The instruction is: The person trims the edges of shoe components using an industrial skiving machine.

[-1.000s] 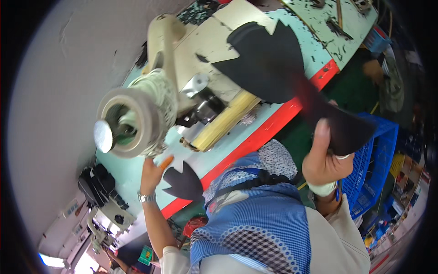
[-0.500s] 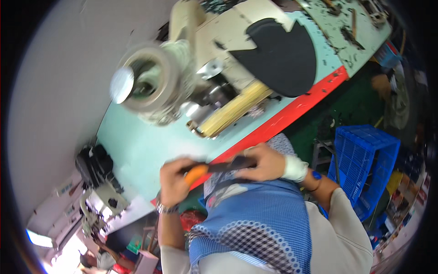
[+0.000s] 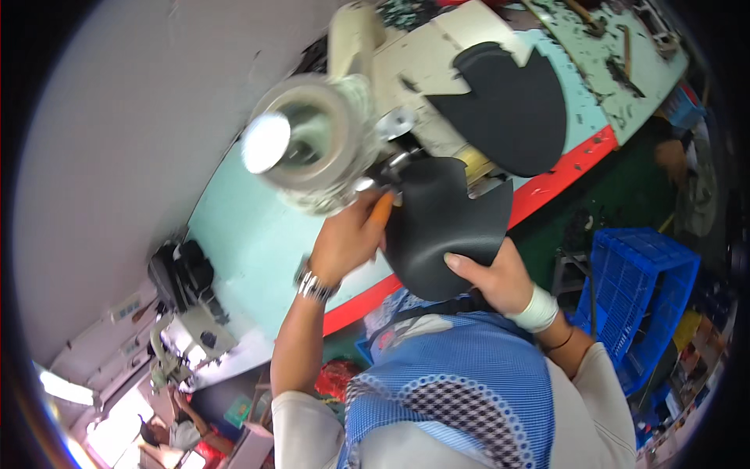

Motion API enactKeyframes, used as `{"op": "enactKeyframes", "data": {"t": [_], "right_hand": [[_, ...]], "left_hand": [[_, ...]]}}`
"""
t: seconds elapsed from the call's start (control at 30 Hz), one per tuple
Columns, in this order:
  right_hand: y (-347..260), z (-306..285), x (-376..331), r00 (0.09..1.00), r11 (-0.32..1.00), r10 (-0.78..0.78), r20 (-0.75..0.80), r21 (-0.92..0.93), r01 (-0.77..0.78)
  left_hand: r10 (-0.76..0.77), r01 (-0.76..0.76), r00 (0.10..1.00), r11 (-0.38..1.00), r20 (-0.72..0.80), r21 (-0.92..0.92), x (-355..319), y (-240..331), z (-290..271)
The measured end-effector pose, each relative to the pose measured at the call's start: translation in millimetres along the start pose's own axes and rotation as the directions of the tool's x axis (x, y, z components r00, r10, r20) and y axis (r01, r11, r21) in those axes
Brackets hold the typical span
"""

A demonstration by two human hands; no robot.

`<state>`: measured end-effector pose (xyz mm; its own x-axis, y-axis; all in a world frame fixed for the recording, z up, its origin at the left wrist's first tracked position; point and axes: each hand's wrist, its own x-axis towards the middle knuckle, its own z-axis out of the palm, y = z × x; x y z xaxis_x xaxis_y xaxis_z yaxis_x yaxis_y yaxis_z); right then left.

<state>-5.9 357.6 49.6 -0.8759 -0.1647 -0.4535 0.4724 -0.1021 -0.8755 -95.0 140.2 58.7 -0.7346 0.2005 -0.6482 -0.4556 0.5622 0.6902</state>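
Observation:
A black, leather-like cut piece (image 3: pixel 453 227) with a notch in its edge is held in front of me, curved upward in the middle. My right hand (image 3: pixel 504 277) grips its near right side, thumb on top and fingers underneath. My left hand (image 3: pixel 349 238) pinches its left edge; an orange cover (image 3: pixel 380 211) shows at a finger there. The piece's far left edge lies against the metal working parts (image 3: pixel 398 162) of a cream-coloured machine (image 3: pixel 355 47). Its large round wheel (image 3: pixel 308 133) stands just beyond my left hand.
Another black cut piece (image 3: pixel 512 109) lies flat on the light green table (image 3: pixel 242 234), which has a red front edge (image 3: pixel 574 160). A yellowish bar (image 3: pixel 478 162) is partly covered by the held piece. Right of me stands a blue plastic crate (image 3: pixel 637 289). A person (image 3: pixel 176 438) sits at lower left.
The black piece was seen edge-on and blurred near my body; now it is turned face up and raised to the machine. Both hands have moved, the left one farther forward.

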Motion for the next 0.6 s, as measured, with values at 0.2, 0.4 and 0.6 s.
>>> {"op": "enactKeyframes", "data": {"t": [0.2,0.4,0.6], "right_hand": [[-67.1,-40.8,29.6,0.594,0.324,-0.804,-0.035,-0.863,0.388],[-22.9,-61.9,100.1,0.704,0.135,-0.701,0.117,-0.947,0.292],[-40.1,-84.9,104.3,0.577,0.381,-0.817,-0.003,-0.753,0.537]], "left_hand": [[0.109,0.174,0.878,0.835,0.466,-0.522,-44.1,-1.7,44.2],[0.105,-0.004,0.994,0.2,0.018,-0.98,37.3,50.5,99.1],[0.202,-0.267,0.964,0.74,-0.176,-0.617,83.8,73.1,98.7]]}}
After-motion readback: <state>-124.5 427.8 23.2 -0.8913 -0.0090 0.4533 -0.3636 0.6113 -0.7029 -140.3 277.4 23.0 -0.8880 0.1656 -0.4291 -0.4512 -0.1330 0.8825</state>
